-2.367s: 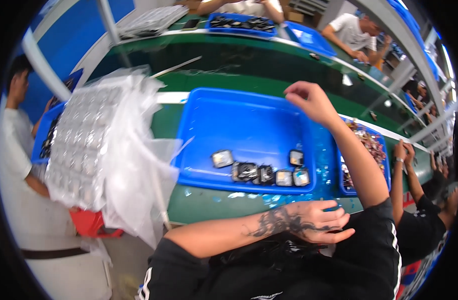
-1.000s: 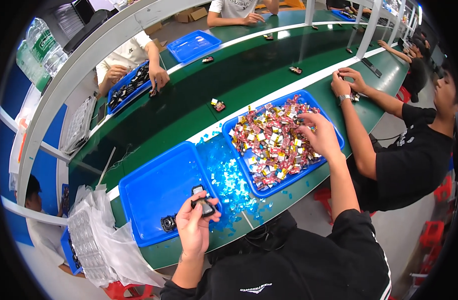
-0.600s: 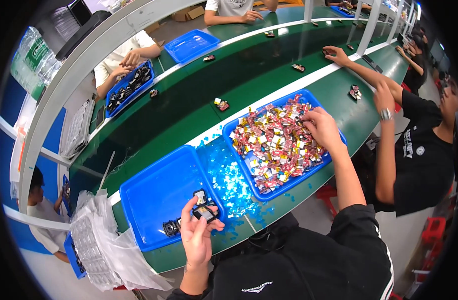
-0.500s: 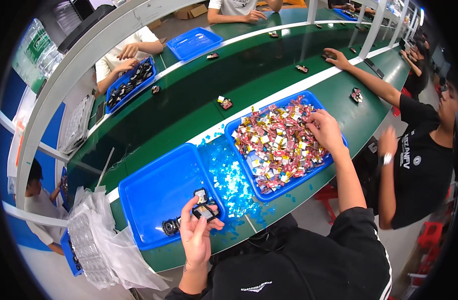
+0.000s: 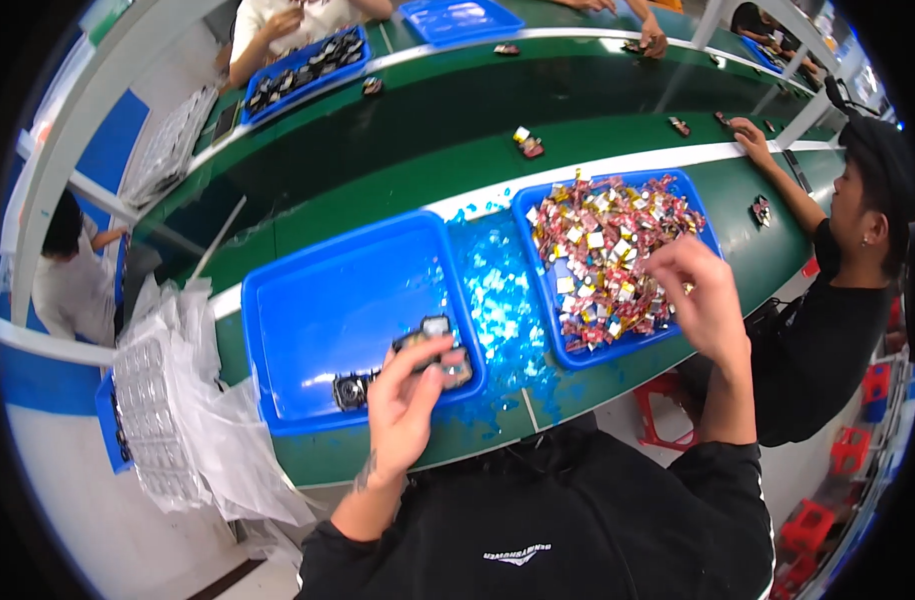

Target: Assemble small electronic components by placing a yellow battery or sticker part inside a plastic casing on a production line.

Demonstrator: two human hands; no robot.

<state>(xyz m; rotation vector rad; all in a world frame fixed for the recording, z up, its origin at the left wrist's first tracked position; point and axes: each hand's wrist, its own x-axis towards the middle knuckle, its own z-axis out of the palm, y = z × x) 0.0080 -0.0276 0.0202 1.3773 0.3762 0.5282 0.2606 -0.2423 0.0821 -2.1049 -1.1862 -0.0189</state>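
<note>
My left hand [image 5: 403,400] is closed around a small black device housing [image 5: 456,366] with a lighter inner face. It is over the near right corner of a shallow blue tray [image 5: 338,275]. Another black housing with a round lens-like ring [image 5: 354,391] lies in that tray beside my fingers, and one more dark piece [image 5: 435,326] shows just beyond them. My right hand [image 5: 706,300] hovers over the right side of a second blue tray [image 5: 568,352], heaped with small red, white and yellow electronic parts [image 5: 618,250]. Its thumb and fingers look apart, slightly blurred, with nothing visible between them.
Blue film scraps [image 5: 508,310] litter the green bench between the trays. A dark green conveyor [image 5: 408,170] carries scattered parts. Across it stands a tray of black housings [image 5: 308,72]. Clear plastic trays and bags [image 5: 163,400] hang at left. A co-worker [image 5: 828,300] sits at right.
The view has shifted, so the trays sit higher. My right hand has lifted from among the parts, its fingers parting. My left hand keeps the housing, now turned more edge-on.
</note>
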